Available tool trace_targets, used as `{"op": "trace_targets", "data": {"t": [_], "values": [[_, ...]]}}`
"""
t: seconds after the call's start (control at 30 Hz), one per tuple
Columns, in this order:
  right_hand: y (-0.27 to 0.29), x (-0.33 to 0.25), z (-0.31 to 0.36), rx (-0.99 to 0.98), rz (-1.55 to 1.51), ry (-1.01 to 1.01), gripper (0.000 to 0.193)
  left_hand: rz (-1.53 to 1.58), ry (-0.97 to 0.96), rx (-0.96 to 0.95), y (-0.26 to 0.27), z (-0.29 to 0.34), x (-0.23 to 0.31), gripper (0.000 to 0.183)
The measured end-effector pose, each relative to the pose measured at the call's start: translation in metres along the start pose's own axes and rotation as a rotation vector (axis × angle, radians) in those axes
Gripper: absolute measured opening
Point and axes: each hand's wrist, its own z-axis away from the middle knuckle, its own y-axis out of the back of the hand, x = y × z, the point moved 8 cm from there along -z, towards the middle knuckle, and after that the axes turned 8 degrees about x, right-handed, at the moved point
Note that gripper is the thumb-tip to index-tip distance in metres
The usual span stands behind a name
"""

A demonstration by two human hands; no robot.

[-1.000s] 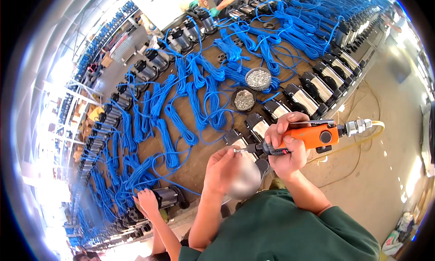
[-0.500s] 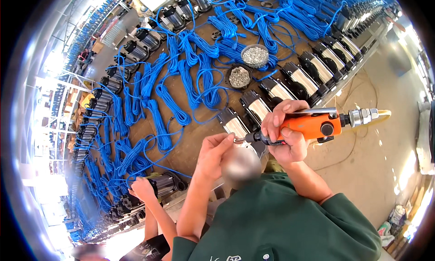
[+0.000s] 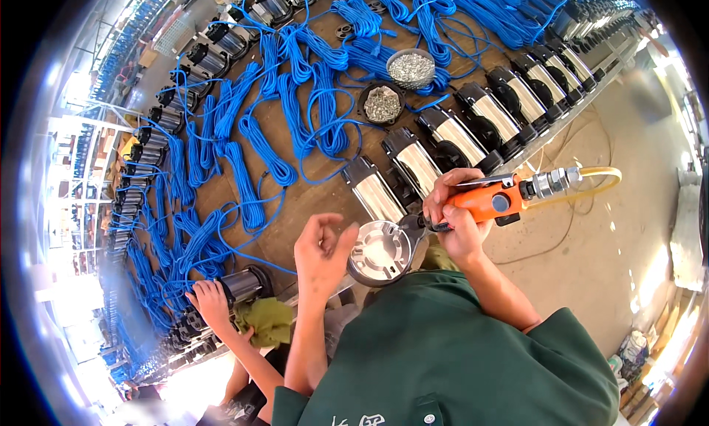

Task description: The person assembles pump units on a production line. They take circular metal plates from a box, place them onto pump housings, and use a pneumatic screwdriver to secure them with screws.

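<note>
My right hand point(image 3: 459, 215) is wrapped round an orange air screwdriver point(image 3: 480, 203), its dark nose pointing left and a hose fitting at its back end. My left hand point(image 3: 321, 256) is raised to the left of the tool, thumb and fingers apart, with nothing visible in it. Between the two hands, close to my body, is the round, slotted silver end of a metal housing point(image 3: 380, 252). The tool's nose is at this housing's right rim; its tip is hard to make out.
Silver-and-black motors point(image 3: 450, 138) line the table's near edge. Blue cable coils point(image 3: 266, 152) cover much of the brown tabletop point(image 3: 310, 197). Two bowls of small metal parts, one grey point(image 3: 410, 70) and one black point(image 3: 382, 104), stand beyond. At left, a co-worker's hand point(image 3: 210, 304) touches a motor point(image 3: 244, 284) near an olive cloth point(image 3: 267, 321).
My left hand has left the screwdriver's tip, moved left and opened from a pinch. The screwdriver has shifted left and slightly down, towards the housing. The co-worker's olive cloth has come into view.
</note>
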Motion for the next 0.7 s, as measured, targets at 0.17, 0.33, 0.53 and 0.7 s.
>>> {"op": "trace_targets", "data": {"t": [0.17, 0.33, 0.53, 0.7], "values": [[-0.014, 0.008, -0.003, -0.059, 0.053, -0.029, 0.034, 0.171, 0.165, 0.036, 0.005, 0.039, -0.044, 0.053], [-0.023, 0.01, -0.007, -0.04, 0.116, -0.052, 0.032, 0.147, 0.3, 0.042, -0.009, 0.052, -0.064, 0.064], [-0.041, 0.016, -0.002, -0.189, 0.316, -0.092, 0.036, 0.159, 0.342, 0.014, -0.01, 0.053, -0.063, 0.058], [-0.041, 0.02, -0.001, -0.216, 0.326, -0.091, 0.033, 0.371, 0.394, 0.013, -0.02, 0.056, -0.069, 0.057]]}}
